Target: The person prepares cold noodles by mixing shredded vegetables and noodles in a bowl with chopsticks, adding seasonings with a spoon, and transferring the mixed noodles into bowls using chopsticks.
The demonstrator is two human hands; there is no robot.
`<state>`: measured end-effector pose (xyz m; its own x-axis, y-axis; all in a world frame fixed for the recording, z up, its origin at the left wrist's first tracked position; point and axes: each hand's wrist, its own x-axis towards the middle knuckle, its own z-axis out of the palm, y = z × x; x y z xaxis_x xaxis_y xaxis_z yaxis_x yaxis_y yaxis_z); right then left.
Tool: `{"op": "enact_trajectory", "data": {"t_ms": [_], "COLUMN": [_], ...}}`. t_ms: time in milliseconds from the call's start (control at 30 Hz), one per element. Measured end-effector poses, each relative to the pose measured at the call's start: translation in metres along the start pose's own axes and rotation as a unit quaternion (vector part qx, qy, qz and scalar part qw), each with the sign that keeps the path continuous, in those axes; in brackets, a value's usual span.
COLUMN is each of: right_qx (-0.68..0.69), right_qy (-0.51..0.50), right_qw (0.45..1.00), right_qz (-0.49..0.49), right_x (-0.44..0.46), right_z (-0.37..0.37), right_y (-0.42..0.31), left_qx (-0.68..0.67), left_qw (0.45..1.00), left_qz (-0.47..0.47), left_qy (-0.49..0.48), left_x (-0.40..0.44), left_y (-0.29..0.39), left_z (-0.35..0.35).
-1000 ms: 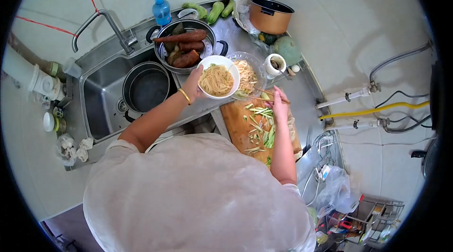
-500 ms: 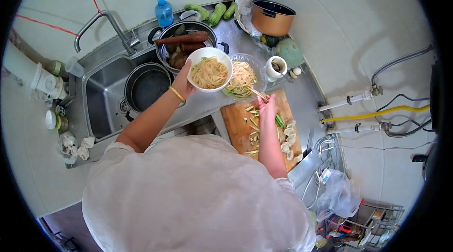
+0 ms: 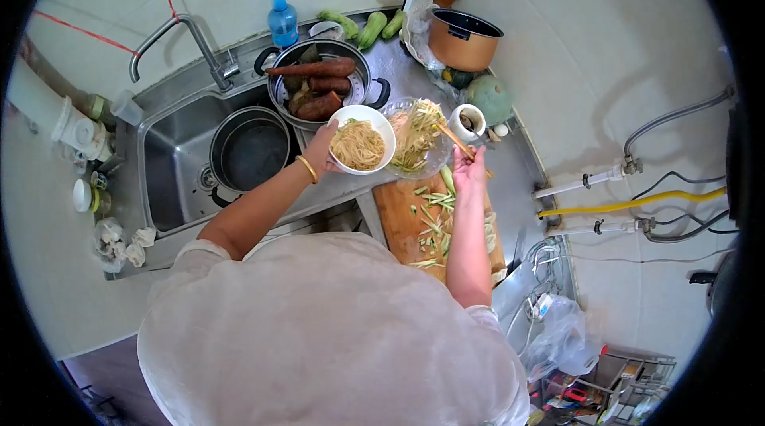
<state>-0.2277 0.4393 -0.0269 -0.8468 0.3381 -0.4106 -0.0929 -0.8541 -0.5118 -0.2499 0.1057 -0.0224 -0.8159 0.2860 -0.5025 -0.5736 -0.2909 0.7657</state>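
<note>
My left hand (image 3: pixel 322 147) is closed on the rim of a white bowl (image 3: pixel 388 128) that has noodles (image 3: pixel 357 145) in it. Chopsticks (image 3: pixel 456 140) are gripped in my right hand (image 3: pixel 470 166). Their tips lift a clump of noodles with green shreds (image 3: pixel 424 125) above a clear glass bowl (image 3: pixel 437 157), just right of the white one. Below my right hand lies a wooden cutting board (image 3: pixel 396 219) with cut green vegetable pieces (image 3: pixel 434 223). My right forearm hides part of the board and most of the pale pieces at its right edge.
A steamer pot (image 3: pixel 369 79) holding long reddish-brown roots stands behind the white bowl. Another dark pot (image 3: pixel 251 149) sits in the sink (image 3: pixel 171 187). To the right are a small white jar (image 3: pixel 466 119), a green gourd (image 3: pixel 488 99) and a copper-coloured pot (image 3: pixel 464 47). A cleaver-like blade (image 3: pixel 514 282) lies beyond the board.
The chopsticks have risen with a clump of noodles from the glass bowl. My right hand has moved slightly up and right. The white bowl has shifted slightly down, uncovering more of the steamer pot.
</note>
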Motion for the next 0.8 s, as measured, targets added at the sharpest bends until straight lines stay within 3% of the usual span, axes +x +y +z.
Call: {"op": "enact_trajectory", "data": {"t_ms": [167, 400, 567, 800], "right_qx": [-0.030, -0.047, -0.081, -0.223], "right_qy": [-0.039, -0.191, -0.246, -0.239], "right_qw": [0.997, 0.973, 0.950, 0.914], "right_qz": [-0.064, -0.117, -0.174, -0.243], "right_x": [-0.034, -0.070, -0.104, -0.134], "right_z": [0.062, 0.146, 0.210, 0.210], "right_y": [-0.040, -0.105, -0.132, -0.105], "left_qx": [0.026, 0.055, 0.039, 0.022], "left_qw": [1.000, 0.998, 0.999, 0.999], "left_qz": [-0.009, -0.026, -0.017, -0.025], "left_qy": [-0.008, 0.010, 0.011, 0.007], "left_x": [0.010, 0.011, 0.015, 0.007], "left_y": [-0.005, -0.002, -0.005, 0.001], "left_z": [0.013, 0.039, 0.054, 0.069]}}
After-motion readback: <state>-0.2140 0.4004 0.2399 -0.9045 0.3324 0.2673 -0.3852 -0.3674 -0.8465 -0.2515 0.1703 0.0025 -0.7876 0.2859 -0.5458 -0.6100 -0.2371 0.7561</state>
